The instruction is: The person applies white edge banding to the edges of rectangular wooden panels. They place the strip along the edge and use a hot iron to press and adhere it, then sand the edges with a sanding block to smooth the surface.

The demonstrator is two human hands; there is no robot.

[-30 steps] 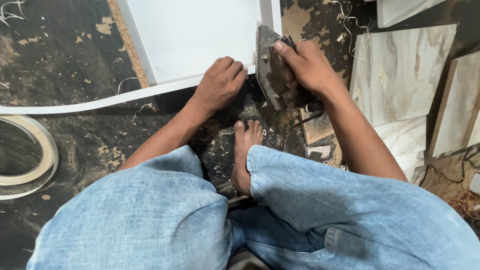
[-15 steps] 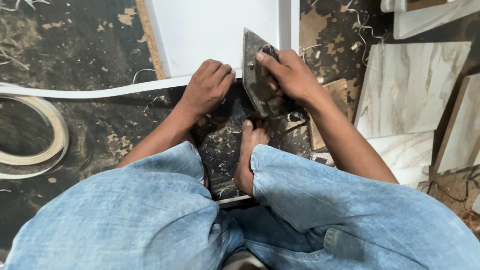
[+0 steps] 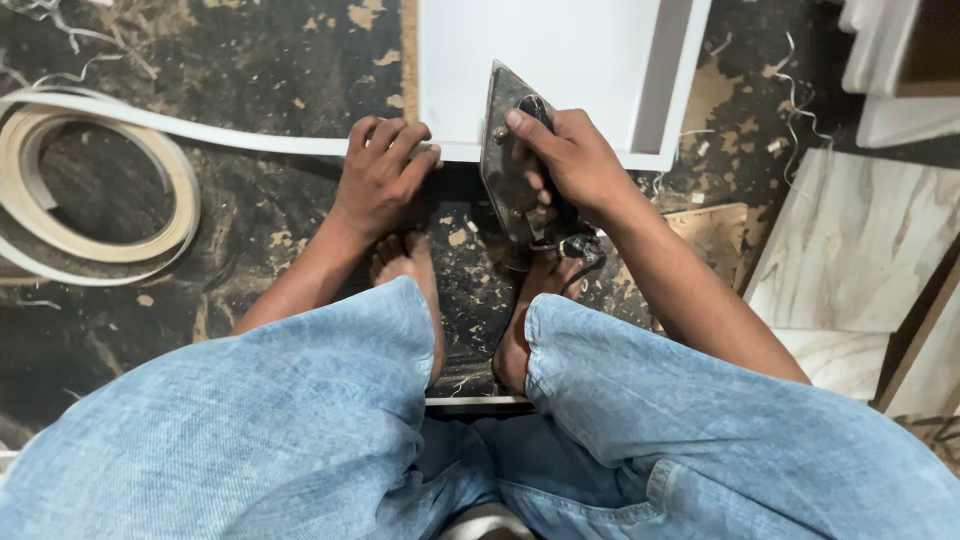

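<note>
My right hand (image 3: 565,160) grips the handle of a worn metal clothes iron (image 3: 512,160), held on its side with its sole against the near edge of a white board (image 3: 540,60). My left hand (image 3: 382,175) presses flat on a white edge-banding strip (image 3: 150,120) where it meets the board's near edge. That strip runs left to a loose coil (image 3: 110,215) on the floor. My bare feet (image 3: 410,265) rest just below the hands, knees in blue jeans.
Dark floor (image 3: 260,60) strewn with wood shavings and chips. Marble-patterned panels (image 3: 860,240) lie at the right, with a brown board (image 3: 715,225) beside my right forearm. White pieces (image 3: 880,60) sit at the top right.
The view has shifted, so the board and both hands sit further right and lower. The iron stays against the board's edge; my left hand still presses the strip. Both feet show now.
</note>
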